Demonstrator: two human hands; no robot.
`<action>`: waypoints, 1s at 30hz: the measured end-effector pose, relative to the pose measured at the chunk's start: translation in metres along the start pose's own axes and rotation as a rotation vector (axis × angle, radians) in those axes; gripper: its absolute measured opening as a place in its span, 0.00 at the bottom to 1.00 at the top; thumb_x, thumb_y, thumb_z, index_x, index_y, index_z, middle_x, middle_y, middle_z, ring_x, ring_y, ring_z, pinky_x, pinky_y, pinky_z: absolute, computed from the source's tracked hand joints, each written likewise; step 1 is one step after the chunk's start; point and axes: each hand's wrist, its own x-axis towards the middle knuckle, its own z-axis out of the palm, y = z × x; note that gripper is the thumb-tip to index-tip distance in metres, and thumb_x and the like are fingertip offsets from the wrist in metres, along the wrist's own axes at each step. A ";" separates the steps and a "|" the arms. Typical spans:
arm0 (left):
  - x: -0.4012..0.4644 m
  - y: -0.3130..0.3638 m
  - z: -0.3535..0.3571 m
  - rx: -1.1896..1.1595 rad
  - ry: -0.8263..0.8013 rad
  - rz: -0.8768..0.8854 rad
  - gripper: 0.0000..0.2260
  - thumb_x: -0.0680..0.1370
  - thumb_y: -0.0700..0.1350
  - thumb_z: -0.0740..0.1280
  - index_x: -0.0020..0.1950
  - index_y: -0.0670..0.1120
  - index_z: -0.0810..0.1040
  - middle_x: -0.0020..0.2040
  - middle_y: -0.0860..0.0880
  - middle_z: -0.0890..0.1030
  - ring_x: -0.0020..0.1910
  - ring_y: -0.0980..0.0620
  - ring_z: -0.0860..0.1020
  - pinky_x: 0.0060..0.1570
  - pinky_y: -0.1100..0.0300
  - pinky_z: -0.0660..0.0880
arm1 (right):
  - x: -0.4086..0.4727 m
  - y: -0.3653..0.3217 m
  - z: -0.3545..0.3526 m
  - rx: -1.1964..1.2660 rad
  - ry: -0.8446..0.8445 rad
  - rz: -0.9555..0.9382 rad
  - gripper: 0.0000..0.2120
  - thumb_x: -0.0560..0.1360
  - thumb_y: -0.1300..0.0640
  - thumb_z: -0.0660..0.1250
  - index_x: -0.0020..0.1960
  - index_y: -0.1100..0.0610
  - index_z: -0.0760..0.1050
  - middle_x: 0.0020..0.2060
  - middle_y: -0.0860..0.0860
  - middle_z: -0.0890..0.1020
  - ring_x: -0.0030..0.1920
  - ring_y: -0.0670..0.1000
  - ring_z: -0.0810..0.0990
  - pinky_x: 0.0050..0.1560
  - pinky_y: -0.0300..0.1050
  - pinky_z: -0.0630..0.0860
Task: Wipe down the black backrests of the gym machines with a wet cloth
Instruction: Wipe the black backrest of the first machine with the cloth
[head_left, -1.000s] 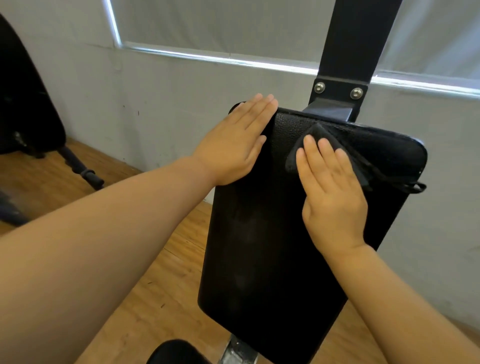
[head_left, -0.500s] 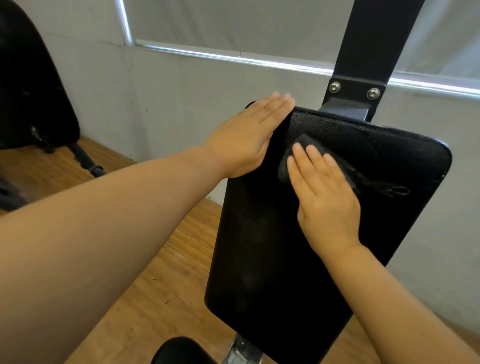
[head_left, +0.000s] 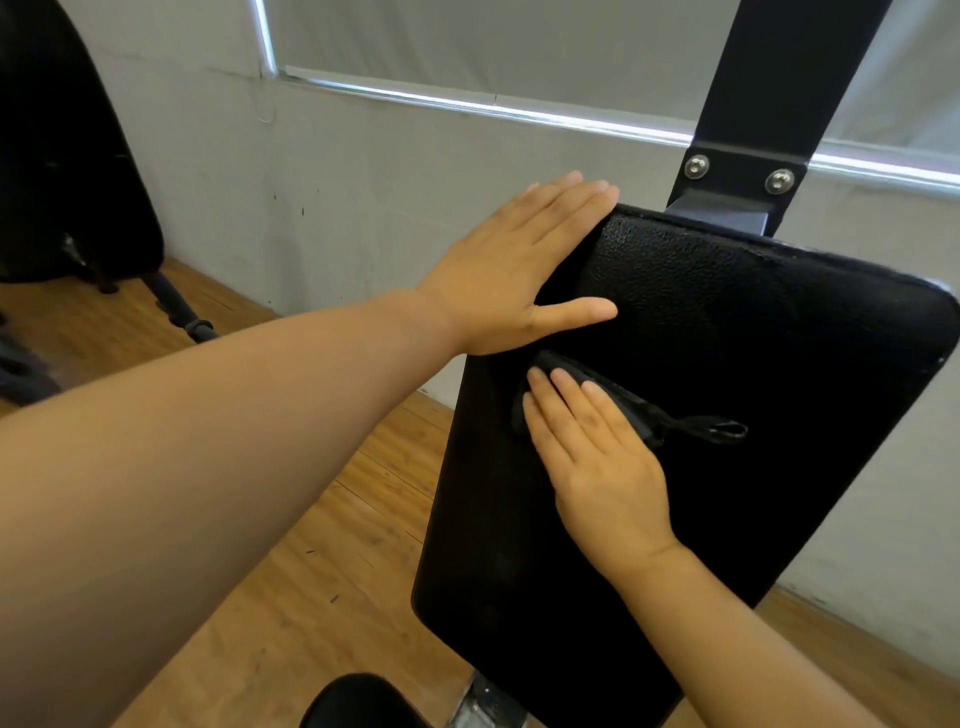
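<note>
A: Black cloth (head_left: 631, 410) lies mid-backrest (head_left: 727, 338), pressed under the right hand (head_left: 597, 457), fingers straight

B: Left hand (head_left: 514, 270) rests flat on the backrest's upper-left edge; unwiped length runs below the cloth

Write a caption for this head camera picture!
Right hand presses black cloth on padded black backrest; left hand steadies it.
</note>
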 end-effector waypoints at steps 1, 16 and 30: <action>0.002 0.000 0.000 0.005 0.000 0.008 0.40 0.75 0.68 0.48 0.77 0.41 0.53 0.76 0.44 0.58 0.76 0.47 0.52 0.74 0.54 0.45 | 0.007 0.000 -0.001 0.000 0.021 0.015 0.21 0.77 0.67 0.48 0.65 0.65 0.72 0.65 0.60 0.73 0.67 0.58 0.71 0.71 0.54 0.56; 0.013 0.006 0.005 0.055 -0.091 -0.062 0.43 0.73 0.69 0.47 0.77 0.41 0.41 0.78 0.43 0.42 0.76 0.44 0.38 0.73 0.48 0.35 | 0.018 -0.036 0.000 -0.130 -0.440 -0.239 0.27 0.77 0.60 0.39 0.68 0.66 0.27 0.67 0.61 0.27 0.64 0.58 0.22 0.62 0.53 0.22; 0.004 0.001 0.016 0.131 0.061 0.069 0.36 0.79 0.62 0.52 0.76 0.38 0.49 0.76 0.35 0.49 0.75 0.36 0.45 0.73 0.43 0.41 | 0.042 -0.026 0.012 0.032 -0.109 0.064 0.25 0.72 0.62 0.48 0.64 0.65 0.73 0.59 0.61 0.78 0.63 0.59 0.75 0.71 0.54 0.52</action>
